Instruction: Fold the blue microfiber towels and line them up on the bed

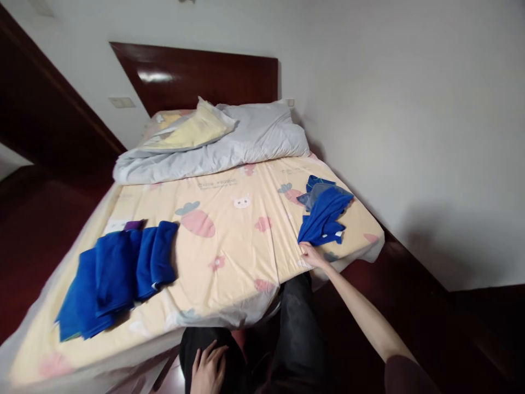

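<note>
A glossy dark headboard [205,76] was set against the white wall [229,27] at eleven o'clock, a wall plate [122,102] mounted at ten. A shadow [435,235] was cast at three; dark-red floor [414,306] was exposed at four.

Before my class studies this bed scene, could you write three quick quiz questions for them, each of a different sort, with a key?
1. Choose one. What are the fingertips of the right hand at?
A. The headboard
B. A corner of the blue cloth
C. The pillow

2. True or false? The left hand rests on the person's dark trousers.

3. Fill the gap. As the picture shows it, the folded blue clothes lie on the ____ side of the bed.

Key: 1. B; 2. True; 3. left.
</note>
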The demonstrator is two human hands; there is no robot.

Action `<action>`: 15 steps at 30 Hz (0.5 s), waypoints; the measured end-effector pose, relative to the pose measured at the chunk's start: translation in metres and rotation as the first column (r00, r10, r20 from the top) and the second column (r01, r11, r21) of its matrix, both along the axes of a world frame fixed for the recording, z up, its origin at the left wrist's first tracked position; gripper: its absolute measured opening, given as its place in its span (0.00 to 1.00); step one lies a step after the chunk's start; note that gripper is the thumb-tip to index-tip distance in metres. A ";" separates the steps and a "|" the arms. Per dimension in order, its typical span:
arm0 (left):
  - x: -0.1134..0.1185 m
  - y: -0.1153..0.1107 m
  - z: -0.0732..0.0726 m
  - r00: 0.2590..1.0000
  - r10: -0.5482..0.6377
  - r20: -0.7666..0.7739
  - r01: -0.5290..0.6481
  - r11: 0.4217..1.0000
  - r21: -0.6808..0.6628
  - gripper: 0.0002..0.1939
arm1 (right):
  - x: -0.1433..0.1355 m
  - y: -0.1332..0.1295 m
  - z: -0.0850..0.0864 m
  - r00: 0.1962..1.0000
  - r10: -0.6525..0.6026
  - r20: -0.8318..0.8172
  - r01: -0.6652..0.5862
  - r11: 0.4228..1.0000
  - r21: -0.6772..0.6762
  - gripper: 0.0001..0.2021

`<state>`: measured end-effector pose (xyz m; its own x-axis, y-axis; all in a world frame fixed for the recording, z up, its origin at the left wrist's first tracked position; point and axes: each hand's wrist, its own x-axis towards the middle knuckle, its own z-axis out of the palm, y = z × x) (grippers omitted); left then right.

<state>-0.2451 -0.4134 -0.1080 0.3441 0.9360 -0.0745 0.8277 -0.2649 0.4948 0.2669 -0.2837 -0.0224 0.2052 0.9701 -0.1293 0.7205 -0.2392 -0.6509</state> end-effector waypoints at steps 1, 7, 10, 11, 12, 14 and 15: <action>0.004 -0.002 0.005 0.999 0.003 0.038 -0.002 0.999 -0.033 0.19 | -0.019 -0.011 -0.006 0.992 0.064 -0.105 -0.060 0.997 0.037 0.27; 0.051 -0.017 0.049 0.918 0.155 0.364 -0.067 0.968 -0.243 0.24 | -0.110 -0.058 -0.006 0.842 0.323 -0.431 -0.269 0.946 0.183 0.22; 0.085 -0.010 0.069 0.866 0.175 0.469 -0.074 0.971 -0.226 0.27 | -0.132 -0.071 0.006 0.813 0.380 -0.442 -0.319 0.925 0.209 0.20; 0.097 -0.003 0.075 0.856 0.165 0.490 -0.071 0.976 -0.205 0.28 | -0.136 -0.075 0.009 0.810 0.389 -0.439 -0.329 0.921 0.210 0.19; 0.111 0.006 0.079 0.851 0.148 0.505 -0.068 0.982 -0.174 0.28 | -0.137 -0.077 0.012 0.810 0.390 -0.439 -0.330 0.920 0.210 0.19; 0.142 0.029 0.086 0.861 0.068 0.504 -0.012 0.994 -0.113 0.29 | -0.137 -0.083 0.015 0.812 0.373 -0.449 -0.310 0.927 0.210 0.19; 0.158 0.040 0.089 0.873 0.012 0.488 0.026 0.997 -0.071 0.30 | -0.134 -0.086 0.015 0.813 0.360 -0.458 -0.294 0.932 0.211 0.20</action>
